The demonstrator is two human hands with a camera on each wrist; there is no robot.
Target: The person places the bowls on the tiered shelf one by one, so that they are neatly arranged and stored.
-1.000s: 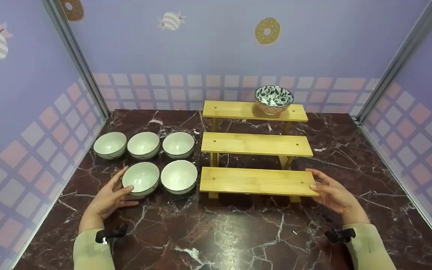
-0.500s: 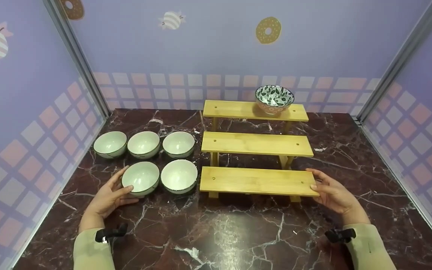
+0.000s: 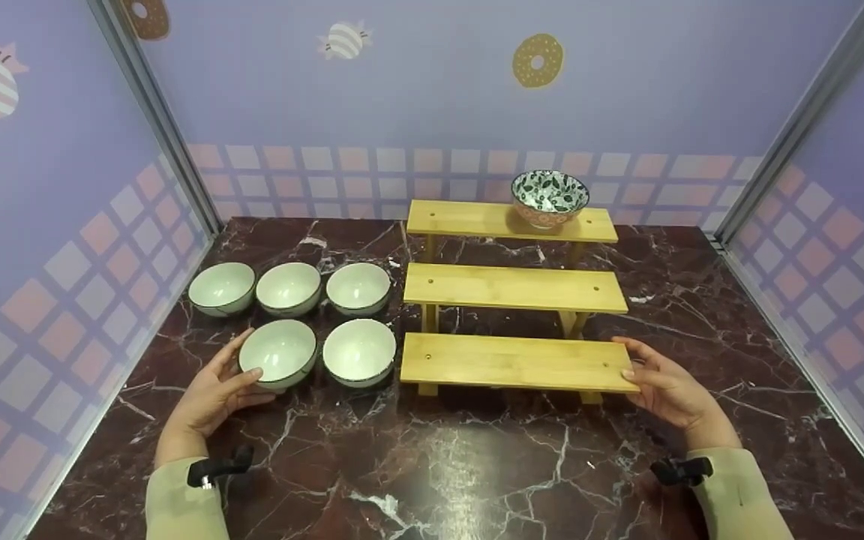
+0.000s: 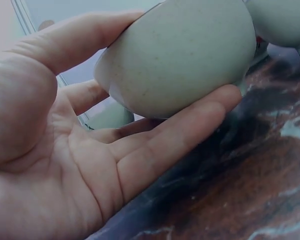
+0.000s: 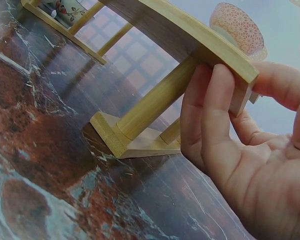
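My left hand (image 3: 214, 397) grips a pale green bowl (image 3: 280, 351), the front left one of the group. In the left wrist view, the thumb lies at the rim of this bowl (image 4: 180, 60) and fingers reach beneath it, near the tabletop. At the right end of the lowest step of a three-step bamboo stand (image 3: 518, 362), my right hand (image 3: 668, 390) pinches the board. Seen from the right wrist, the thumb is on top of the board and fingers curl under it (image 5: 215, 110). A bowl with green leaves inside and a reddish outside (image 3: 550, 199) sits on the top step.
A second pale bowl (image 3: 359, 352) stands just right of the held one. Behind them, three more pale bowls (image 3: 288, 289) form a row. The stand's middle step (image 3: 514, 287) rises behind the lowest. Purple walls (image 3: 432, 90) enclose the dark marbled table (image 3: 439, 465).
The bowl in my left hand has shifted slightly left and up, tilting a little, with a wider gap to its right neighbour. My right hand stays on the stand.
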